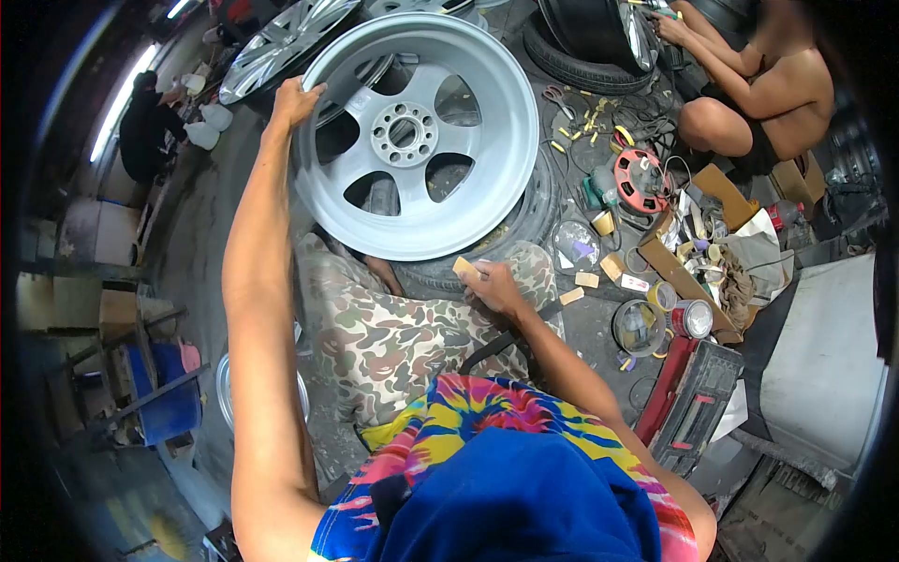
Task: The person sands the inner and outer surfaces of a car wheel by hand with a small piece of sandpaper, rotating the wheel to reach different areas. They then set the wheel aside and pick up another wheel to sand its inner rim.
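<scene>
Evidently steadies a grey rim [412,178] just before the knees, over a tyre [545,211], with the hollow side tilted into view; cannot tell exactly how much weight rests underneath. Grips the lip at its upper left with the left hand [297,101], fingers bent over the edge. Should handle as a stiff, fairly heavy piece, probably easy to scuff and perhaps slippery along the smooth lip. Probably best to take hold by that lip, or through the gaps between spokes, to check any roll. Pinches a yellow block [465,269] between thumb and fingers of the right hand [493,284], just beside the rim's lower edge; cannot tell whether touching. Seems light and slightly soft, best held by the sides with one face free. Spreads knees in camouflage trousers [393,347] just below. Has loose blocks [586,280] near on the right, then a can [693,318], a carton [723,195] of clutter and a toolbox [688,403], with a red reel [641,181] higher up. Includes, at upper right, a co-worker [749,98] with hands near a black wheel [585,37], and, well apart at left, a dark-clothed person [145,131].
</scene>
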Demonstrator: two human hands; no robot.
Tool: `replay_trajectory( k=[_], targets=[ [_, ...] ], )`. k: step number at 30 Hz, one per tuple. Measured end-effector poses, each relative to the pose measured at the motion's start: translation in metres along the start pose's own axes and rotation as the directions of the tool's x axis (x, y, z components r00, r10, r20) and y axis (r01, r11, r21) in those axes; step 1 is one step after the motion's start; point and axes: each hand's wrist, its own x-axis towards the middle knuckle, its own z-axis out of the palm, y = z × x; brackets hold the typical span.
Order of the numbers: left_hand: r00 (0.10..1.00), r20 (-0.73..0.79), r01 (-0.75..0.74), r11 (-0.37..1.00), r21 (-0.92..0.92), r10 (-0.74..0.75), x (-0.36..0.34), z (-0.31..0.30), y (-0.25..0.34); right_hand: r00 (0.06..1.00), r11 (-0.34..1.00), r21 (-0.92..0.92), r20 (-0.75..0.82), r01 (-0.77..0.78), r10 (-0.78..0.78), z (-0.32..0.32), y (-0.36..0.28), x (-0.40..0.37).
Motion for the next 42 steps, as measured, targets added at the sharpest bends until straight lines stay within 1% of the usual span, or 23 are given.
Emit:
replay_trajectory(
  k=[3,5,9,11,13,17,21,23,24,25,27,28,29,31,33,34,35,36,37,39,40,41,42],
  targets=[
    [0.999,-0.037,-0.026,0.999,-0.040,0.024,-0.005,-0.003,0.003,0.997,1.000,-0.001,-0.066,0.031,-0.031,-0.004,-0.007,0.002],
    [0.998,-0.042,-0.054,0.997,-0.060,0.052,-0.012,-0.004,0.007,0.996,0.968,-0.247,-0.058,0.050,-0.067,-0.013,-0.017,0.000],
    [1.000,0.013,-0.007,0.993,-0.119,0.009,-0.054,-0.016,0.052,0.991,0.982,-0.181,-0.106,0.059,-0.079,-0.014,-0.008,-0.002],
    [0.985,-0.054,-0.172,0.979,-0.109,0.167,-0.071,-0.011,0.063,0.999,0.985,-0.171,-0.053,-0.014,0.005,-0.015,-0.008,0.002],
    [0.972,0.043,-0.227,0.973,-0.040,0.229,-0.079,-0.017,0.084,0.994,0.978,-0.204,-0.105,-0.048,0.027,-0.011,-0.005,0.004],
    [0.906,-0.009,-0.409,0.872,-0.270,0.422,-0.072,-0.001,0.121,0.979,0.959,-0.276,-0.166,0.065,-0.114,0.003,-0.011,0.004],
    [0.891,-0.007,-0.375,0.727,-0.576,0.454,-0.080,0.010,0.137,0.979,0.938,-0.342,-0.165,0.059,-0.121,0.003,-0.017,0.006],
    [0.912,0.190,-0.135,0.706,-0.696,0.363,-0.072,0.016,0.119,0.963,0.959,0.133,-0.068,-0.252,0.262,-0.004,-0.018,0.011],
    [0.901,0.124,-0.163,0.589,-0.792,0.417,-0.069,0.022,0.112,0.951,0.941,0.167,-0.047,-0.294,0.305,-0.007,-0.021,0.017],
    [0.904,0.121,-0.160,0.588,-0.793,0.411,-0.067,0.026,0.103,0.951,0.942,0.160,-0.043,-0.296,0.306,-0.014,-0.025,0.027],
    [0.889,0.214,-0.056,0.561,-0.826,0.404,-0.062,0.027,0.095,0.999,0.906,-0.421,-0.011,-0.033,0.031,-0.029,-0.032,0.057],
    [0.870,0.004,-0.249,0.447,-0.859,0.493,-0.060,0.033,0.098,0.981,0.821,-0.554,-0.035,0.138,-0.189,-0.031,-0.036,0.075],
    [0.871,0.007,-0.244,0.445,-0.862,0.492,-0.064,0.034,0.104,0.917,0.684,-0.674,-0.024,0.280,-0.398,-0.032,-0.040,0.094],
    [0.938,0.063,-0.073,0.370,-0.926,0.341,-0.077,0.028,0.115,0.859,0.584,-0.692,0.103,0.424,-0.502,-0.037,-0.070,0.132],
    [0.930,0.013,-0.130,0.362,-0.923,0.367,-0.075,0.034,0.112,0.779,0.349,-0.805,0.209,0.480,-0.591,-0.037,-0.090,0.175],
    [0.930,-0.013,-0.185,0.440,-0.879,0.366,-0.076,0.033,0.111,0.779,0.350,-0.804,0.208,0.480,-0.591,-0.041,-0.101,0.196],
    [0.929,-0.039,-0.238,0.513,-0.825,0.368,-0.078,0.032,0.111,0.737,0.178,-0.844,0.316,0.506,-0.598,-0.045,-0.111,0.215],
    [0.920,-0.057,-0.255,0.480,-0.839,0.388,-0.078,0.029,0.111,0.694,-0.001,-0.854,0.424,0.521,-0.581,-0.047,-0.114,0.226],
    [0.920,-0.058,-0.254,0.479,-0.840,0.387,-0.079,0.026,0.112,0.695,-0.002,-0.854,0.425,0.521,-0.580,-0.048,-0.114,0.229],
    [0.912,-0.035,-0.237,0.456,-0.858,0.408,-0.084,0.020,0.117,0.731,-0.184,-0.888,0.453,0.421,-0.511,-0.050,-0.102,0.236],
    [0.913,-0.035,-0.235,0.454,-0.859,0.406,-0.086,0.019,0.120,0.724,-0.059,-0.886,0.412,0.459,-0.553,-0.044,-0.084,0.242],
    [0.912,-0.029,-0.231,0.455,-0.860,0.410,-0.088,0.019,0.122,0.724,-0.062,-0.884,0.417,0.463,-0.550,-0.032,-0.077,0.240],
    [0.912,-0.022,-0.227,0.458,-0.860,0.410,-0.089,0.019,0.121,0.771,0.115,-0.900,0.288,0.421,-0.567,-0.015,-0.072,0.234]
  ],
)
